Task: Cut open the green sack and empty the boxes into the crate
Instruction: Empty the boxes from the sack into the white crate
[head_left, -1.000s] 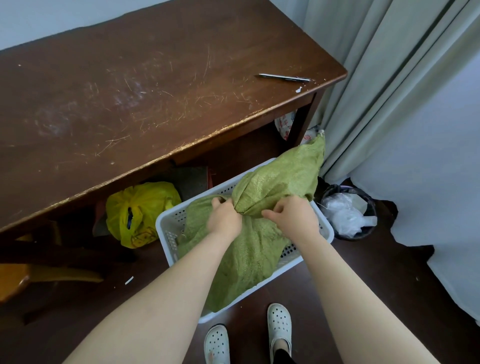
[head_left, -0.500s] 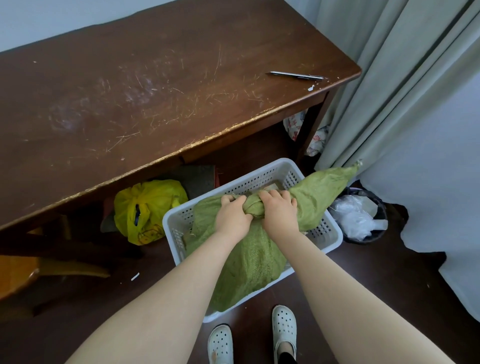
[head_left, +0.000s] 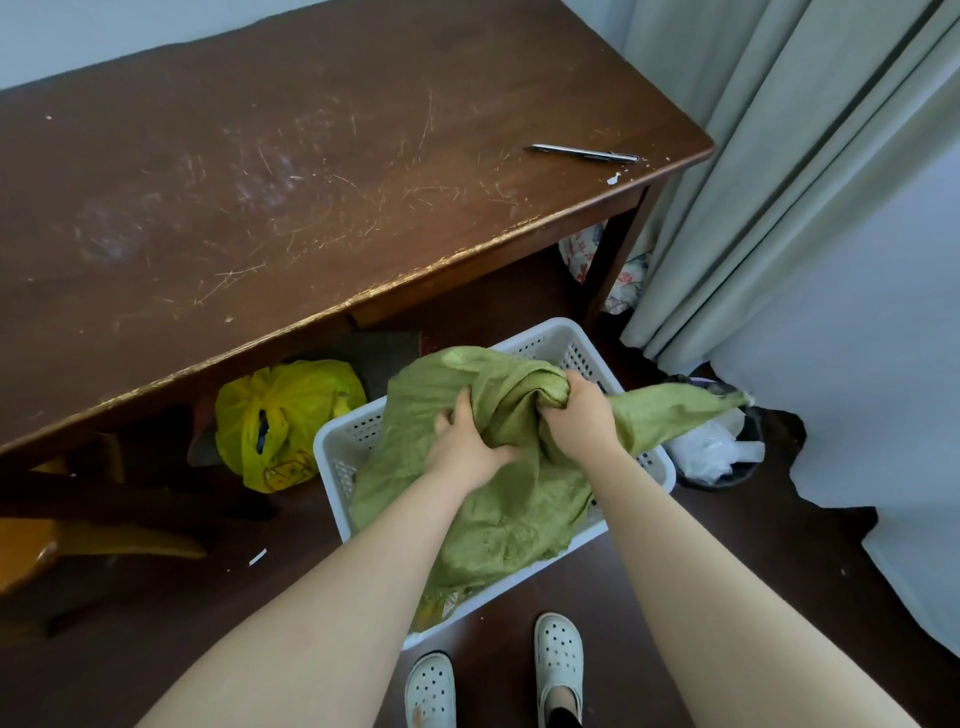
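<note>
A green woven sack (head_left: 498, 509) lies bunched over a white perforated crate (head_left: 343, 447) on the dark floor in front of me. My left hand (head_left: 467, 447) grips a fold of the sack near its middle. My right hand (head_left: 579, 415) is clenched around the twisted upper part, and one end of the sack trails to the right past the crate's rim. The sack covers most of the crate's inside, so no boxes can be seen. A slim metal cutter (head_left: 584, 153) rests near the right end of the brown table (head_left: 260, 182).
Under the table sits a yellow plastic bag (head_left: 280, 415). A black bin with white plastic (head_left: 719, 449) stands right of the crate, beside grey curtains (head_left: 779, 182). A wooden stool (head_left: 62, 540) is at the left. My white clogs (head_left: 558, 660) stand just before the crate.
My left hand has shifted lower and left on the sack, taking a new fold. The sack's upper part has bunched higher, and its free end hangs lower to the right.
</note>
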